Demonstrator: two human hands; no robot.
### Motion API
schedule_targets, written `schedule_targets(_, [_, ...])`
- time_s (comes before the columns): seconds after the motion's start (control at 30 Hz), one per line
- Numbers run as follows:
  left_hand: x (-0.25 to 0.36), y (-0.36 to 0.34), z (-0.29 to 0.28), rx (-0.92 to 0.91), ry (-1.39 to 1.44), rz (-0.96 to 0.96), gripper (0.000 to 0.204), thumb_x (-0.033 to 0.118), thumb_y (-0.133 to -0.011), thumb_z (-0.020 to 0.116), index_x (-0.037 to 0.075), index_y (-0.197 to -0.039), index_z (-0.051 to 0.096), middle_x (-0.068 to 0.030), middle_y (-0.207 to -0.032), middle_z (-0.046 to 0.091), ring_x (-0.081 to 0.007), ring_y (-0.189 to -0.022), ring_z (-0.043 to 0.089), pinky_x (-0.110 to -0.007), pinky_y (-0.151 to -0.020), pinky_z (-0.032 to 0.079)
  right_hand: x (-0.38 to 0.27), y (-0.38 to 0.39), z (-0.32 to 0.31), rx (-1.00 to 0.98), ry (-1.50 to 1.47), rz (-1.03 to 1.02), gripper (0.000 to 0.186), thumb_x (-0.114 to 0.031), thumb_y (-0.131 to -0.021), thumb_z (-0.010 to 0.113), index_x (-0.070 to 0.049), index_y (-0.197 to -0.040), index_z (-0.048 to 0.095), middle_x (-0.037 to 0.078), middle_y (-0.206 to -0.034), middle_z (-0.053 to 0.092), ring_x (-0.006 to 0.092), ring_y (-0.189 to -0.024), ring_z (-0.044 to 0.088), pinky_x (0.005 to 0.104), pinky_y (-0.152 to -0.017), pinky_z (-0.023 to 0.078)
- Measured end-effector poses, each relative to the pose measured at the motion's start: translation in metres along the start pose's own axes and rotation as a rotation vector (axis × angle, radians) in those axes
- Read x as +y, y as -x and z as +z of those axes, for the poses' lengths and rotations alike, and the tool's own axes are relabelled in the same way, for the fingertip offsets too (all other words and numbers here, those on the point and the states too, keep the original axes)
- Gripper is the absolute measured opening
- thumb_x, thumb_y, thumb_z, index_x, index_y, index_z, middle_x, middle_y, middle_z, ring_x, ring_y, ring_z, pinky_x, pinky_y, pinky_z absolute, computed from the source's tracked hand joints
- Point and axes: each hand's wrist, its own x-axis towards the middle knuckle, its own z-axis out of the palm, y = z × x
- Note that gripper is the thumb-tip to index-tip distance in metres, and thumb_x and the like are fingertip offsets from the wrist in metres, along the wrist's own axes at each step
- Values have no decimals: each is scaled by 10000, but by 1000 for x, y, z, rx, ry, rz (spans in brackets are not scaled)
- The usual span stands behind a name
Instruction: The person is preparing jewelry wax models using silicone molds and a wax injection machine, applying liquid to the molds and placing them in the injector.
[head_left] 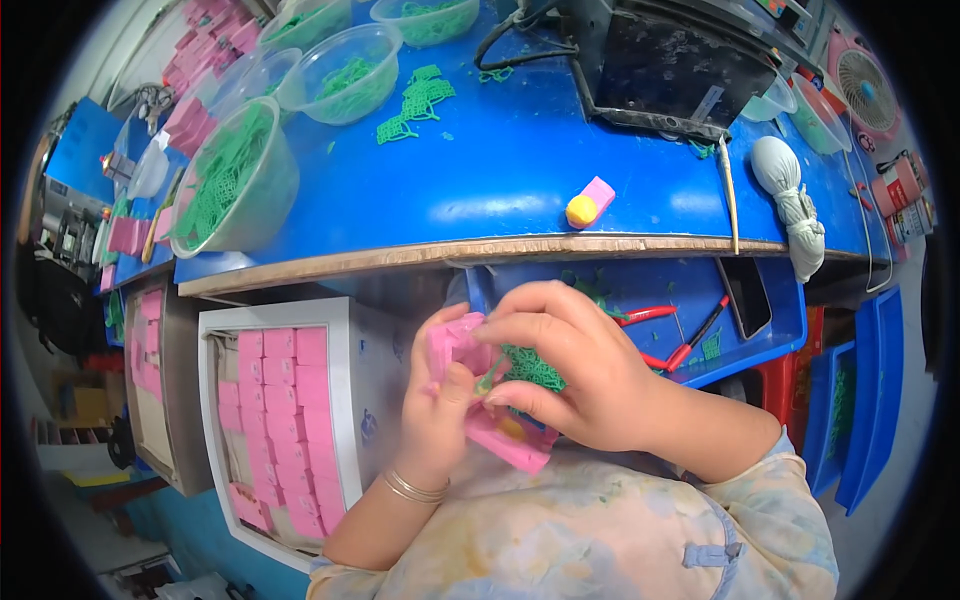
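Observation:
My left hand (437,410) is closed around a soft pink mould piece (455,342) with a hollowed face, held upright above my lap. Close against it, my right hand (590,365) bends thumb and fingers in a pinch at a green mesh piece (532,368). A thin green strip (488,382) runs from the mesh toward the mould; the fingers partly hide where they meet. Below the hands lies a second pink mould piece (512,440) with a yellow spot, near my left palm. Whether it is joined to the upper piece, I cannot tell.
An open blue drawer tray (745,350) holds red-handled pliers (690,345) and a phone (746,298). On the blue bench (480,190) are bowls of green mesh (235,180), a pink-and-yellow block (590,203) and a white cloth bundle (790,200). A white box (350,400) of pink blocks stands left.

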Motion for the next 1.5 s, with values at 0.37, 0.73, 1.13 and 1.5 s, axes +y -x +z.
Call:
schedule_targets(0.37, [-11,10,11,-194,241,-330,591,421,-939,376,63,-1375,203,-55,-1180,466,-126,-1000,492,-276,-865,406,16,30,-14,-396,37,7,220,-103,-645,645,-50,-847,574,85,-735,522,271,-702,552,364,-591,449])
schedule_targets(0.73, [-19,-16,5,-424,363,-389,723,332,-957,397,94,-1417,-108,-40,-1239,350,-89,-849,420,-243,-753,409,28,25,-22,-332,27,209,194,-63,-654,696,-79,-839,639,68,-765,596,232,-666,584,315,-558,446])
schedule_targets(1.13, [-31,-40,-24,-538,418,-271,787,314,-959,404,5,-1373,-190,-128,-1239,318,-159,-1142,342,-287,-963,309,38,-2,-13,-321,50,355,202,-82,-650,718,-67,-843,664,67,-782,633,208,-640,604,297,-532,455])
schedule_targets(1.5, [-36,-42,-30,-522,194,70,778,287,-944,445,-45,-1380,-106,-159,-1311,324,-212,-1214,343,-316,-997,289,25,-10,-6,-320,295,157,173,-72,-644,695,-105,-809,655,43,-812,616,181,-636,590,276,-511,461])
